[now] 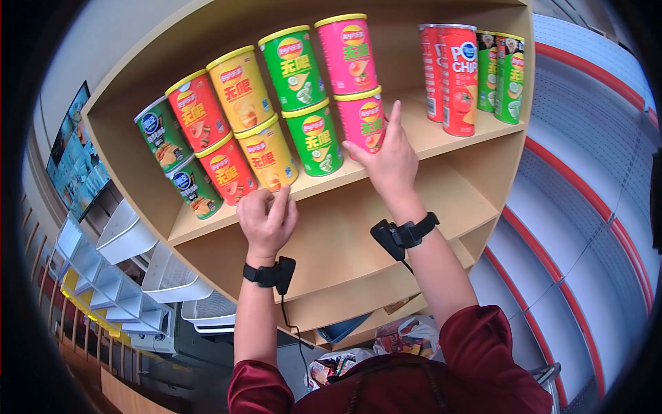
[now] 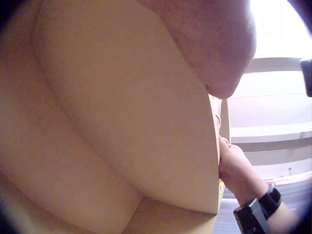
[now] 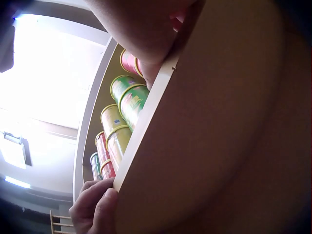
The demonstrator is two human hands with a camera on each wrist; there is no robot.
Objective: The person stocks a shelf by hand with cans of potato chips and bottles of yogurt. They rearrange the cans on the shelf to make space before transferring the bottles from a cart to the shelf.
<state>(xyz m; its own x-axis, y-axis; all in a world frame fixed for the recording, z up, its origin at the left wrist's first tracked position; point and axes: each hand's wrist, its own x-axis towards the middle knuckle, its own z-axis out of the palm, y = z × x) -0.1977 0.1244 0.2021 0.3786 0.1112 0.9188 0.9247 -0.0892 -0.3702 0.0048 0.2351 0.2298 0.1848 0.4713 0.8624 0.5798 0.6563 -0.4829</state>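
A large pale wooden shelf unit (image 1: 331,238) with a curved outline carries double-stacked cylindrical snack canisters on its top visible board, running from dark green through red, yellow and green to pink, with tall red canisters (image 1: 458,86) and green-and-black canisters (image 1: 509,79) standing well apart at the right. The right hand (image 1: 392,162) grips the lower pink canister with a yellow rim (image 1: 361,123), thumb and fingers apart on its two sides, while the left hand (image 1: 266,219) rests at the board's front edge below the lower yellow canister (image 1: 269,155), its fingers curled and close together
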